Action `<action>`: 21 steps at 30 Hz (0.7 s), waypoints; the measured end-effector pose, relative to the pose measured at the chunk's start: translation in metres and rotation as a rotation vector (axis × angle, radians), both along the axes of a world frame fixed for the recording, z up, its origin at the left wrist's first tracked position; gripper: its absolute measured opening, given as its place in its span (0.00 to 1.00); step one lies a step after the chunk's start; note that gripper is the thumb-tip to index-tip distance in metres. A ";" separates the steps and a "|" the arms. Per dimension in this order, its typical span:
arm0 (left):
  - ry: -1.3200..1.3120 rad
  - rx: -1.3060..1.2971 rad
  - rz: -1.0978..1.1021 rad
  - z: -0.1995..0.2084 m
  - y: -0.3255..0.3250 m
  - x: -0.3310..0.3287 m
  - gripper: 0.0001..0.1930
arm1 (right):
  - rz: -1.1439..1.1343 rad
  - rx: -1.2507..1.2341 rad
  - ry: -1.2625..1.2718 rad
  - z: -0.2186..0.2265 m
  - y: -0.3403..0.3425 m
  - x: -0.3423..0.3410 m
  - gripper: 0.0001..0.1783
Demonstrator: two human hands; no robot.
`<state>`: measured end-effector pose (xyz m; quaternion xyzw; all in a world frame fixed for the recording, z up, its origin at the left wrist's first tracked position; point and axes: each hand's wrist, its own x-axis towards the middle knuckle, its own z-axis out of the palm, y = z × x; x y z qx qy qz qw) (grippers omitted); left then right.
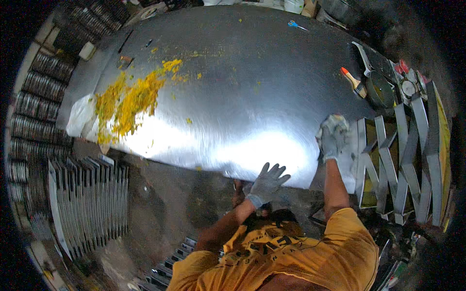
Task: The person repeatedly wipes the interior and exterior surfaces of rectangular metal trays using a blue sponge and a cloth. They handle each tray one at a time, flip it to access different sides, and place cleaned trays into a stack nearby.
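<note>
My right hand, in a grey glove, presses a crumpled pale cloth onto the right end of the shiny metal table. Its fingers are partly hidden against the cloth. At the front edge, my left hand wears a matching glove; its fingers are spread and hold nothing. A long heap of yellow-orange shreds with green bits lies across the table's left part, and scattered crumbs trail off from it.
Angled metal trays crowd the right end. Behind them are a paintbrush, a dark pan and a scale-like dial. Blue-handled scissors lie at the far edge. Upright metal trays stand below left, beside a white sheet.
</note>
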<state>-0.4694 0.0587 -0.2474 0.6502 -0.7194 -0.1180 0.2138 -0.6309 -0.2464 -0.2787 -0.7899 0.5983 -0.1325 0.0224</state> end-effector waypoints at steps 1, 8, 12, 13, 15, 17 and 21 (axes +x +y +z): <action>0.006 -0.017 -0.064 -0.001 -0.016 0.022 0.27 | 0.120 0.121 -0.180 -0.010 -0.020 0.040 0.31; -0.109 0.314 0.015 0.041 -0.058 0.192 0.29 | 0.810 0.726 -1.059 -0.016 0.067 0.463 0.17; -0.216 0.572 0.097 0.048 -0.080 0.277 0.32 | 1.110 0.345 -0.552 0.043 0.118 0.585 0.21; -0.242 0.691 0.160 0.050 -0.080 0.301 0.32 | 1.169 0.330 -0.497 0.053 0.120 0.598 0.21; -0.336 0.951 0.324 0.065 -0.083 0.349 0.33 | 1.134 0.376 -0.528 0.062 0.088 0.573 0.20; -0.536 0.963 0.544 0.064 -0.082 0.400 0.32 | 0.969 0.413 -0.600 0.064 0.030 0.503 0.19; -1.020 -0.216 0.740 -0.023 -0.072 0.426 0.23 | 0.374 0.354 -0.808 0.090 -0.110 0.300 0.18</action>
